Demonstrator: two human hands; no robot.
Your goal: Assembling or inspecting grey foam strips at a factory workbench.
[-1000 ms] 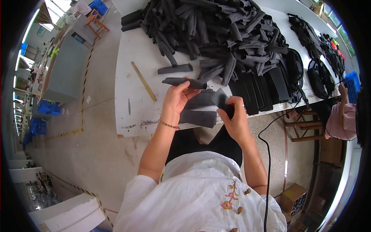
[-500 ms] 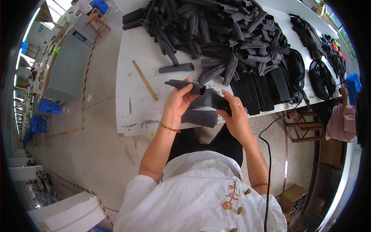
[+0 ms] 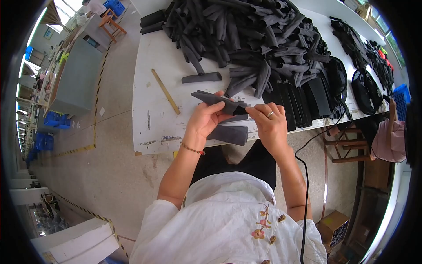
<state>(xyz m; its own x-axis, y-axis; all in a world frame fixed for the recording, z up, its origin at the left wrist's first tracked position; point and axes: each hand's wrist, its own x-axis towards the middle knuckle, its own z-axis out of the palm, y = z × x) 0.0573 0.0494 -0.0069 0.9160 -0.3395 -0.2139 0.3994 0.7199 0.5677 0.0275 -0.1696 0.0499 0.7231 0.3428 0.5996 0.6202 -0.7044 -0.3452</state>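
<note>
My left hand (image 3: pixel 205 118) is closed around a dark grey fabric sleeve (image 3: pixel 215 100), a flattened tube held tilted above the table's front edge. At the sleeve's right end, my right hand (image 3: pixel 271 123) pinches a black flat piece (image 3: pixel 241 109), mostly hidden by the fingers and the sleeve's mouth. Below the hands, a folded dark grey fabric piece (image 3: pixel 231 135) lies along the table edge. Another rolled grey sleeve (image 3: pixel 201 78) rests alone just beyond my left hand.
A large heap of dark sleeves (image 3: pixel 246 39) covers the back of the white table (image 3: pixel 147 97). Black flat panels (image 3: pixel 288 105) stand in a row at right. A yellowish stick (image 3: pixel 165 91) lies at left. A black cable (image 3: pixel 303 176) hangs at right, near a seated person (image 3: pixel 389 138).
My right hand has turned over and brought the black piece up to the sleeve's right end. The left hand has shifted slightly right with the sleeve, which now tilts more.
</note>
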